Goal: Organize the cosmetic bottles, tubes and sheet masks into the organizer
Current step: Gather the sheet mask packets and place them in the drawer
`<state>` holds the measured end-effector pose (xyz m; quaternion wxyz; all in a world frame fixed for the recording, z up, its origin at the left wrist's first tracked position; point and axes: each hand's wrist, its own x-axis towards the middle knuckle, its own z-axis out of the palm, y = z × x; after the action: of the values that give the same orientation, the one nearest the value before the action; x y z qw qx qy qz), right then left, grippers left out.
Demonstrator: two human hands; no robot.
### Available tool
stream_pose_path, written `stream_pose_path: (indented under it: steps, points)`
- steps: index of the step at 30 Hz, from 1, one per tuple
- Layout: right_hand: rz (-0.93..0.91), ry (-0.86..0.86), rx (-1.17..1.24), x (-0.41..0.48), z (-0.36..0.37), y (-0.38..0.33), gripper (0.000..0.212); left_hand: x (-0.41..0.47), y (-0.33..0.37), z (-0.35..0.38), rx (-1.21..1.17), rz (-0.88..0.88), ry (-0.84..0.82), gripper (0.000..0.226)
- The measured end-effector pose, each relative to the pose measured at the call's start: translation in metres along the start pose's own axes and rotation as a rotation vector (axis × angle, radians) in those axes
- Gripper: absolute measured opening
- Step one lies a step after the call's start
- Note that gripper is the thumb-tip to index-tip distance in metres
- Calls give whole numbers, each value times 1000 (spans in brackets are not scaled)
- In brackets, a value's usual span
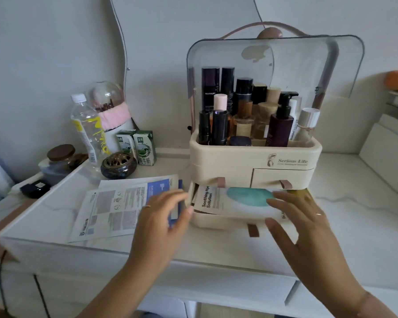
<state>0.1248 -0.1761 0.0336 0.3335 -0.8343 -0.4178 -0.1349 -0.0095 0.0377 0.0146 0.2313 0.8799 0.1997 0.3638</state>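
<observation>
Sheet mask (pixel 234 200) lies across organizer (pixel 255 154) open drawer (pixel 228 221)

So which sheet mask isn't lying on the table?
The teal-patch mask: it lies across the open bottom drawer. The other masks lie on the table, left of the organizer.

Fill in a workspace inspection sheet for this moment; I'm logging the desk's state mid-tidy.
Surface: white marble-look desk, partly covered.
Job's things: cream organizer, clear lid raised, bottles upright in the top tray; bottom drawer pulled out, one sheet mask lying across it; loose sheet masks flat on the desk to its left.
Clutter: water bottle, two drink cartons, incense burner, brown-lidded jar at back left.
Hands: left hand relaxed above the loose masks; right hand spread over the drawer mask's right end.
Cables: dark cable hanging at the desk's left front.
Surroundings: pale wall, wavy-edged mirror behind.
</observation>
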Motion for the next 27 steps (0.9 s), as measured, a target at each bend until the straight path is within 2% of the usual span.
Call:
stream_pose_path:
  steps: [2,4,6,9,12,16,20,24,27]
  points:
    - [-14,-5,280,1,10,-32,35,0,-34,-16,8,-133,211,29]
    - [-28,-127,478,4,32,-66,44,2,-69,-33,49,-361,309,37]
    - [-25,-256,563,14,63,-96,52,7,-99,-49,117,-589,294,50]
    - [80,-357,565,44,114,-132,57,15,-128,-66,254,-844,135,77]
    - [275,-371,369,70,160,-152,68,21,-139,-71,254,-864,8,85]
    - [407,-295,113,84,194,-152,74,24,-139,-68,85,-738,-33,67]
    - [344,-256,242,86,200,-143,74,10,-138,-75,-120,-740,50,53]
    - [283,-315,364,84,193,-140,83,-8,-139,-75,13,-717,197,56]
    - [355,-352,461,88,186,-144,82,-7,-141,-80,-65,-744,232,52]
